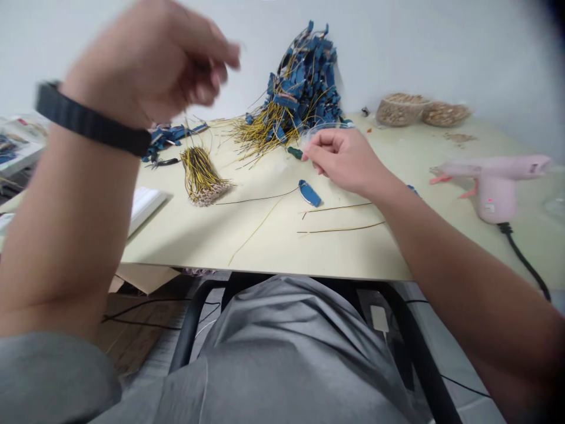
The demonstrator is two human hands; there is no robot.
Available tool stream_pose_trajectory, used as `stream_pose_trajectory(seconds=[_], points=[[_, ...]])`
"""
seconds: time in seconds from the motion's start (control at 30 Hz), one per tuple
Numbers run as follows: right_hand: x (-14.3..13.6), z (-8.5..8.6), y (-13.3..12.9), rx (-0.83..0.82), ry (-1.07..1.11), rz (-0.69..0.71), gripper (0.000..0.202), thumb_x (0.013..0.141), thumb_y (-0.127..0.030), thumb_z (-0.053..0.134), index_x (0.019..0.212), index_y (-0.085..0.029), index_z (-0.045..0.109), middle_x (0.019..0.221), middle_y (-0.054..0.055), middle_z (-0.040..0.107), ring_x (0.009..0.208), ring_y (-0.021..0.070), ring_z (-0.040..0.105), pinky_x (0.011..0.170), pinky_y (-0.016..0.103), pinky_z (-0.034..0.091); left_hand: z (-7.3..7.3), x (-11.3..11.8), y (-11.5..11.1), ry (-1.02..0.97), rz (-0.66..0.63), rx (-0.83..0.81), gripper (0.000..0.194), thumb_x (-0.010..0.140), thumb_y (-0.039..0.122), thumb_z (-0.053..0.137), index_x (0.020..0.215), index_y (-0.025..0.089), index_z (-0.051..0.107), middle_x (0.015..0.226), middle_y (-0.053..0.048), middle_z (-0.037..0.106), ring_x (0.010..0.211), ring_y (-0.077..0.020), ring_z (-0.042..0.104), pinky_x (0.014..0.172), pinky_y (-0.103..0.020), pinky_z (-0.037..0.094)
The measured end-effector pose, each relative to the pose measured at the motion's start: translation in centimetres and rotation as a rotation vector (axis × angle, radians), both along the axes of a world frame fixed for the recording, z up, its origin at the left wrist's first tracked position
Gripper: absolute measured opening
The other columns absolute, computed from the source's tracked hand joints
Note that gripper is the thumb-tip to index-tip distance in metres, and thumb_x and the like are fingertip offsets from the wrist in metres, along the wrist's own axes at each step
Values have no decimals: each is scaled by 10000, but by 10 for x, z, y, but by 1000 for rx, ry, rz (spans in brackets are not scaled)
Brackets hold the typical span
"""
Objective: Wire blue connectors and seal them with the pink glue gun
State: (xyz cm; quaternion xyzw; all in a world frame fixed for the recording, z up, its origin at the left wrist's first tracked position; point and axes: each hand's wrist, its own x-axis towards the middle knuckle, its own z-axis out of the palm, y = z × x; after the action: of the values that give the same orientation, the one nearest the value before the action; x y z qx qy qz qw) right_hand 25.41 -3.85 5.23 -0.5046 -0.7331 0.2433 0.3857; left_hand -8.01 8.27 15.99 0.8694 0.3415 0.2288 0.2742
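My left hand [176,65], blurred and with a black band on its wrist, is raised at the upper left, fingers curled; whatever it may hold cannot be made out. My right hand [342,156] is closed in a pinch over the table, next to a small dark green object [295,153]; what lies between its fingertips is too small to tell. Below it lies a blue piece [309,193] with a thin dark wire running left. Two more pairs of wires [339,228] lie near my right forearm. A bundle of yellow and black wires [200,176] sits to the left.
A tall heap of blue pieces with wires [304,82] stands at the back. Black-handled pliers [165,162] lie at the left. A pink glue gun [497,182] with a black cable is at the right. Two bags of light pellets [401,110] sit at the back right.
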Motion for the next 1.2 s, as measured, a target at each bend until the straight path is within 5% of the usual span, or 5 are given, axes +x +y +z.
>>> stream_pose_trajectory(seconds=[0.1, 0.17, 0.43, 0.97, 1.2], points=[[-3, 1, -5, -59, 111, 128, 335, 1123, -523, 830, 943, -264, 717, 839, 16, 750, 615, 156, 552, 606, 330, 421, -29, 52, -101, 8, -45, -97, 431, 1000, 601, 993, 996, 191, 859, 699, -22, 709, 743, -163, 704, 615, -267, 490], [-6, -1, -7, -90, 131, 211, 465, 1093, -692, 857, 967, -267, 717, 904, 30, 792, 613, 149, 574, 576, 326, 425, -39, 67, -127, 28, -61, -174, 473, 960, 623, 1011, 881, 197, 823, 595, -14, 624, 641, -158, 645, 570, -283, 451], [-13, -7, -16, -136, 73, 432, 427, 1044, -636, 935, 1027, -240, 776, 831, 5, 775, 620, 137, 592, 586, 313, 427, -84, 57, -120, 0, 2, -488, 516, 996, 605, 958, 745, 220, 723, 591, -36, 620, 482, -115, 480, 519, -326, 420], [-20, -11, -21, 12, -43, 424, 218, 987, -382, 867, 840, -234, 804, 789, 25, 809, 718, 174, 641, 682, 342, 447, -64, 53, -142, 188, 29, -260, 207, 1013, 409, 840, 963, 226, 922, 760, -54, 823, 666, -176, 735, 644, -300, 512], [-18, -16, -14, -106, 21, 447, 283, 957, -458, 934, 837, -244, 791, 744, 17, 754, 677, 172, 636, 623, 334, 443, -79, 64, -138, 204, -35, -221, 269, 1045, 447, 790, 927, 221, 878, 749, -35, 800, 660, -159, 721, 687, -282, 538]])
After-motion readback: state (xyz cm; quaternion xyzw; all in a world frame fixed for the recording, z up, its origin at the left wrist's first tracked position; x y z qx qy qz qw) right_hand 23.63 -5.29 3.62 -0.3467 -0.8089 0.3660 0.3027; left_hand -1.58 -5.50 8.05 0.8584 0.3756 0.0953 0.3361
